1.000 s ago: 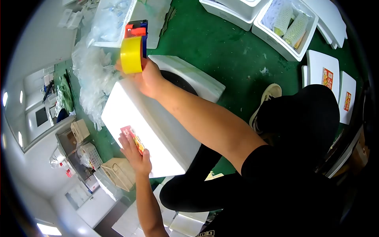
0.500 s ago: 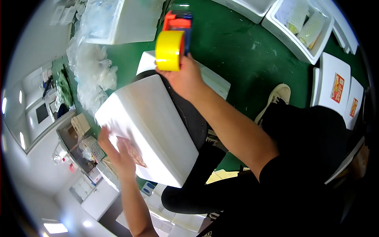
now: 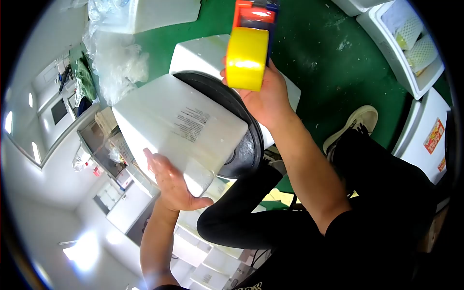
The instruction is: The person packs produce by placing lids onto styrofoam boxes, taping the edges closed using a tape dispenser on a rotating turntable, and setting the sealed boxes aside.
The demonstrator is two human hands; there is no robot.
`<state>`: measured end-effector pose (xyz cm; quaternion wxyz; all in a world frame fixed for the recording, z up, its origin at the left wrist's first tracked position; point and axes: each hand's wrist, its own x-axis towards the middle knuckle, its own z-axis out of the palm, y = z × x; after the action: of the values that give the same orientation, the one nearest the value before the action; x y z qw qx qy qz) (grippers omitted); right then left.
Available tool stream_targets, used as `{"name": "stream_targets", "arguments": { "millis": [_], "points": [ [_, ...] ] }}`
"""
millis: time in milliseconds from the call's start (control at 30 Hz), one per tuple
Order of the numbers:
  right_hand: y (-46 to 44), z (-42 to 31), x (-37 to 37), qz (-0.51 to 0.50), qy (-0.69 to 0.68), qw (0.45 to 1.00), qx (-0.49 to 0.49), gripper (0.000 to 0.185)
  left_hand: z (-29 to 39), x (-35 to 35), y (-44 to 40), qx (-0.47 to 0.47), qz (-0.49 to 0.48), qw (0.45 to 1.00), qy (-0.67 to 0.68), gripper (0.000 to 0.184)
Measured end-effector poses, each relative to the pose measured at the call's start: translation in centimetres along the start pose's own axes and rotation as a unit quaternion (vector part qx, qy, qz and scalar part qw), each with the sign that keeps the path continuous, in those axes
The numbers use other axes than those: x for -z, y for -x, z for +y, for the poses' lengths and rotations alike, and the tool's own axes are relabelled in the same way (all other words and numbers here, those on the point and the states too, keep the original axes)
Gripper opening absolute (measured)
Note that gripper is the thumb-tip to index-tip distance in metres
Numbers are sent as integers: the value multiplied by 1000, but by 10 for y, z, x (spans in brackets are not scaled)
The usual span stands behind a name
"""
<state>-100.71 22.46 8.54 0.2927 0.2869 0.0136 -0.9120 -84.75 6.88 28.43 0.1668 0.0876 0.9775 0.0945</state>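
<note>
My right hand (image 3: 267,96) is closed round a tape dispenser (image 3: 261,17) carrying a wide roll of yellow tape (image 3: 246,60), held up clear of the box. Below it a white foam box (image 3: 159,116) stands tilted on a round black stool-like top (image 3: 246,150). Small printed text (image 3: 192,123) shows on the box's upward face. Against the box's near left edge lies my left hand (image 3: 174,183), its fingers stretched out and its thumb apart. Whether tape is on the hidden sides I cannot tell.
Behind the stool lies another white foam piece (image 3: 198,53). Clear plastic bags (image 3: 118,67) are heaped at upper left beside a foam box (image 3: 166,17). At right an open foam box (image 3: 386,48) holds net-wrapped produce, with labelled lids (image 3: 420,135) below it. The floor (image 3: 319,63) is green.
The box has turned over: its red label has gone from sight and the printed face now shows. My right hand has moved right with the tape dispenser; my left hand has shifted along the box.
</note>
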Motion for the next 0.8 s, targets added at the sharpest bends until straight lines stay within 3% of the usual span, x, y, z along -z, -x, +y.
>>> {"name": "stream_targets", "arguments": {
  "millis": [100, 233, 367, 567, 700, 800],
  "points": [
    [6, 1, -16, 42, 30, 999, -12, 33, -7, 0, 8, 66, -35, 997, 31, 126],
    [10, -7, -35, 29, 54, 997, -39, 37, -8, 2, 7, 75, -43, 996, 27, 124],
    [6, -3, -69, -19, 64, 995, -68, 35, -5, 2, -2, 8, 5, 1000, -24, 116],
    [-59, 60, -166, -209, 34, 962, -171, 38, -7, -2, -1, -126, 80, 988, -28, 87],
    [-87, 144, -176, -291, 26, 917, -270, 38, -8, -2, -4, -123, 86, 989, -7, 87],
    [-54, 154, -159, -239, 16, 957, -161, 37, -7, -3, -7, -82, 93, 992, 2, 90]
  ]
}}
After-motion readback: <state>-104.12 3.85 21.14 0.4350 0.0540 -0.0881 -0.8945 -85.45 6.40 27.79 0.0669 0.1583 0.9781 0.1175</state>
